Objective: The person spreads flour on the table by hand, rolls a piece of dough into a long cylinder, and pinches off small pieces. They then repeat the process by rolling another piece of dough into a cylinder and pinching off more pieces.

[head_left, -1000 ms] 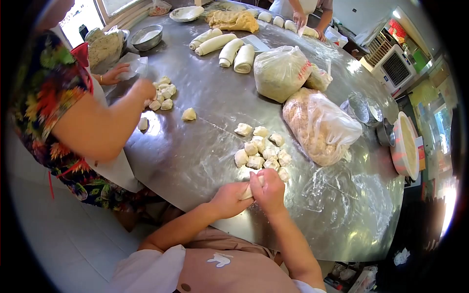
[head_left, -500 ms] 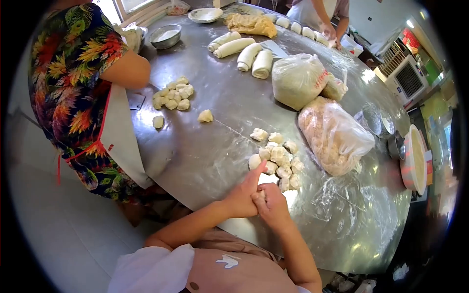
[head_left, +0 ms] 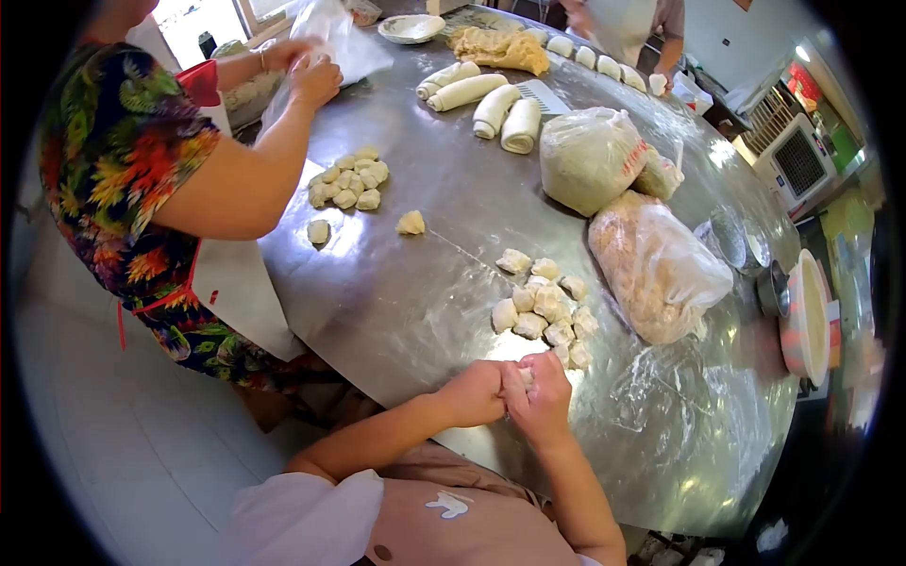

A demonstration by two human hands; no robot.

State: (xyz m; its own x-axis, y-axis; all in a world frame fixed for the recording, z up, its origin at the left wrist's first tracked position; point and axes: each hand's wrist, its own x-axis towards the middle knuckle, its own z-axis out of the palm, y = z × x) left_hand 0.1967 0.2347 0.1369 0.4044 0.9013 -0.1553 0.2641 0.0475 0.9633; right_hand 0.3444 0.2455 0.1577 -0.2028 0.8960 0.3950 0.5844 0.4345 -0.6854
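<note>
Both my hands are pressed together above the table's near edge. My right hand (head_left: 542, 401) is closed around a small pale piece of dough (head_left: 526, 377), part of which shows at the top of the fist. Curled up against it, my left hand (head_left: 475, 392) closes on the same piece from the other side, most of its fingertips hidden. Just beyond my knuckles lies a cluster of small floured dough lumps (head_left: 552, 304). To its right rests a plastic bag of brownish filling (head_left: 651, 269), with a tied bag of greenish filling (head_left: 590, 162) behind it.
A co-worker in a floral shirt (head_left: 123, 160) at left handles a clear plastic bag (head_left: 344, 42) near a second dough pile (head_left: 349, 179). Rolled dough logs (head_left: 472, 91), a yellowish dough slab (head_left: 498, 49) and another person (head_left: 628, 28) are farther back. Bowls (head_left: 774, 288) line the right edge.
My left hand's raised finger has folded down against my right hand. The co-worker at left now has both hands up at a plastic bag. The far person's hands have moved apart.
</note>
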